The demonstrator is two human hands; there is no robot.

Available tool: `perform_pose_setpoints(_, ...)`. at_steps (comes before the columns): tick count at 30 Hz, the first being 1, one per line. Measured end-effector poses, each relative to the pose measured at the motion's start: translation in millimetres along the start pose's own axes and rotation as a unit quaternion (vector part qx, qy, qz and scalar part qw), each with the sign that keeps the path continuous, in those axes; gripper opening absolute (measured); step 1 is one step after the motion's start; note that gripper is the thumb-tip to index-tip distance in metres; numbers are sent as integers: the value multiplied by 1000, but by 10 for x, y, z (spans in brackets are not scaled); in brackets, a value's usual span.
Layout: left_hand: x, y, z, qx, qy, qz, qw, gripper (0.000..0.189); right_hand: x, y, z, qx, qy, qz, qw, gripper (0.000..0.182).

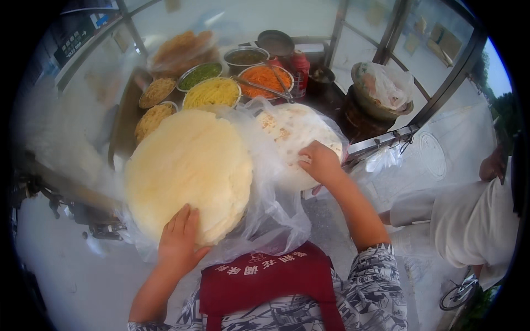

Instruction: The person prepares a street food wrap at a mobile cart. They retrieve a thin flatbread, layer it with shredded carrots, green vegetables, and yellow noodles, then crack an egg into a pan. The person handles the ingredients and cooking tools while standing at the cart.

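Note:
A stack of large, thin, pale yellow flatbreads (186, 161) lies in front of me on clear plastic sheeting (269, 198). My left hand (179, 238) rests on the stack's near edge, fingers extended, thumb out to the side. To the right, white flatbreads (285, 140) with browned spots lie in a clear plastic bag. My right hand (323, 162) touches their right part with bent fingers. Whether it pinches the top sheet is not clear. Beyond the breads are bowls of yellow shreds (212, 93), orange shreds (267, 79) and chopped greens (201, 75). Metal tongs (265, 86) lie across the orange bowl.
Glass panes in a metal frame (439, 95) enclose the cart. A red bottle (300, 72) stands beside a dark pot (321, 76). At right, a plastic bag (391, 85) covers a bowl on a round stove (368, 111). Another person (468, 219) stands at the right.

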State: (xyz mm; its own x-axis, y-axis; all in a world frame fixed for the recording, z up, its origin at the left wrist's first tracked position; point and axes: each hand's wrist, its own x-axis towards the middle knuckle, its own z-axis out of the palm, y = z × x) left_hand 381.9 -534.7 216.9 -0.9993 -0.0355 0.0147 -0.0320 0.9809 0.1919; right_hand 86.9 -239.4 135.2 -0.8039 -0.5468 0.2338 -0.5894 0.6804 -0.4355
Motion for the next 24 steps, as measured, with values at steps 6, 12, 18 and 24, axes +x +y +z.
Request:
perform_pose_setpoints(6, 400, 450, -455, -19, 43, 19, 999, 64, 584, -157, 437, 99, 38, -255, 961, 17)
perform_pose_setpoints(12, 1583, 1177, -366, -143, 116, 156, 970, 29, 732, -42, 235, 108, -229, -161, 954, 22)
perform_pose_setpoints(18, 2731, 1411, 347, -20, -52, 91, 994, 15, 124, -37, 3, 34, -436, -308, 845, 16)
perform_pose_setpoints(24, 3090, 1200, 708, 146, -230, -109, 956, 36, 235, 230, -82, 99, -195, -155, 963, 14)
